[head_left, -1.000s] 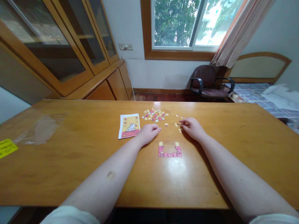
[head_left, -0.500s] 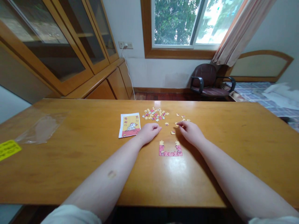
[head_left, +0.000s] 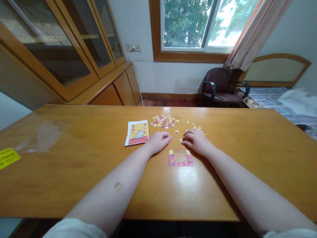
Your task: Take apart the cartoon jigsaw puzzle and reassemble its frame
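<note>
My right hand (head_left: 196, 141) is over the table with its fingers bent together, thumb and fingertips at a small yellow jigsaw puzzle piece (head_left: 181, 140). Just below lies a partly joined puzzle (head_left: 180, 163), a U-shaped strip of pink pieces with yellow ones at its two upper ends. My left hand (head_left: 159, 141) rests closed on the table, fingers curled in and nothing visible in them. Beside it on the left is a reference picture (head_left: 135, 142) of a white cartoon animal on yellow and pink. A single loose piece (head_left: 176, 132) lies between the hands.
A pile of loose puzzle pieces (head_left: 163, 122) lies beyond my left hand. Several more pieces (head_left: 197, 127) are scattered beyond the right one. A clear plastic bag (head_left: 44, 137) and a yellow label (head_left: 8, 158) are at the table's left. An armchair (head_left: 219, 86) stands past the far edge.
My right hand has moved left and slightly toward me, from the scattered pieces to the single yellow piece, which has shifted a little left. My left hand has hardly moved.
</note>
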Demonstrator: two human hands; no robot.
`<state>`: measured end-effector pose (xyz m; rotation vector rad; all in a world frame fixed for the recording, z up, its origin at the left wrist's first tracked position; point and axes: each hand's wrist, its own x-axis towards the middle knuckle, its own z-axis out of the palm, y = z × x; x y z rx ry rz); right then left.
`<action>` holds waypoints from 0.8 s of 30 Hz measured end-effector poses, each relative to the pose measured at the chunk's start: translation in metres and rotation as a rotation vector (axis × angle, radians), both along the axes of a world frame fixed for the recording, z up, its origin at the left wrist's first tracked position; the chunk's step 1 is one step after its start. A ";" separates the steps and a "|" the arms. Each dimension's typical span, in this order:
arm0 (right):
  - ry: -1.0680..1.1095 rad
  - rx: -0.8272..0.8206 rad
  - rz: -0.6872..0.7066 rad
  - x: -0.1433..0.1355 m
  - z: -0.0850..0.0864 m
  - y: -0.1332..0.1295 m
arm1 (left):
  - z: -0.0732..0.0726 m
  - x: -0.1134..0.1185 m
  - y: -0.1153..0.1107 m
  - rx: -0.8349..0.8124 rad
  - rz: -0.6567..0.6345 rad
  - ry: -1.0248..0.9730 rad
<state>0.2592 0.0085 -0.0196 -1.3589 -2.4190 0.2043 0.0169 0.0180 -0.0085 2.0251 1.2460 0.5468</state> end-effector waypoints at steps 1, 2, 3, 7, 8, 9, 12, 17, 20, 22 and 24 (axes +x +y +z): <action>0.007 0.004 0.000 0.001 0.001 0.000 | 0.000 0.000 0.000 0.001 0.002 0.000; 0.013 0.009 -0.001 0.003 0.002 0.000 | -0.001 -0.001 0.000 0.003 0.002 0.002; 0.016 0.013 -0.003 0.004 0.002 0.001 | -0.001 -0.001 0.000 0.008 0.000 0.006; 0.019 0.017 0.004 0.008 0.002 0.001 | -0.001 0.000 -0.002 0.041 -0.042 0.055; 0.020 0.016 0.010 0.008 0.002 0.001 | 0.000 0.001 -0.003 0.057 -0.061 0.071; 0.023 0.018 0.013 0.008 0.001 0.001 | 0.001 0.002 -0.003 0.077 -0.089 0.085; 0.027 0.024 0.021 0.005 -0.002 0.001 | 0.002 0.003 -0.004 0.160 -0.193 0.109; 0.016 0.013 0.007 -0.004 -0.004 0.000 | 0.000 0.002 -0.003 0.215 -0.255 0.170; 0.017 -0.009 0.010 -0.007 -0.003 -0.001 | -0.003 0.001 -0.003 0.219 -0.250 0.207; 0.030 -0.015 0.027 -0.007 -0.002 -0.002 | -0.003 0.001 -0.003 0.218 -0.246 0.215; 0.049 -0.006 0.037 -0.006 -0.001 -0.002 | -0.004 0.001 -0.003 0.216 -0.247 0.219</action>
